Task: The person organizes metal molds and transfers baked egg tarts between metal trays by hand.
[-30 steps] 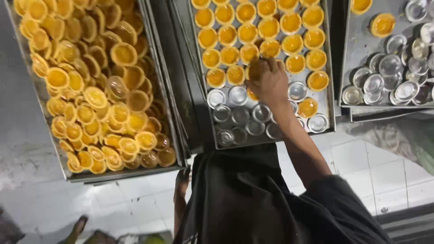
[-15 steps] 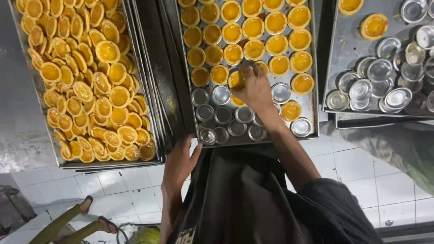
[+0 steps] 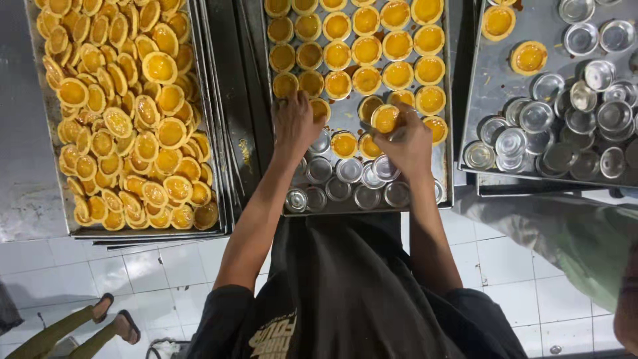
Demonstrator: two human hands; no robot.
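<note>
Steel surface [image 3: 20,166] under three trays: your right hand [image 3: 407,143] has its grip closed on a yellow tart [image 3: 385,118], lifted over the middle tray [image 3: 446,166]. Your left hand [image 3: 294,123] presses down on the tart rows, its grip hidden; empty tins [image 3: 349,170] lie just toward you from both hands, nearer the right.

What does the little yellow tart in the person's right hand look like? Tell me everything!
The tart is small and round, with a glossy orange-yellow filling inside a paler crust rim. It is tipped a little, held at its edge by the fingertips of the right hand. It sits just above the middle tray, beside rows of matching tarts and near the empty shiny metal cups. Whether it still sits in a metal cup of its own is hidden by the fingers.
</note>
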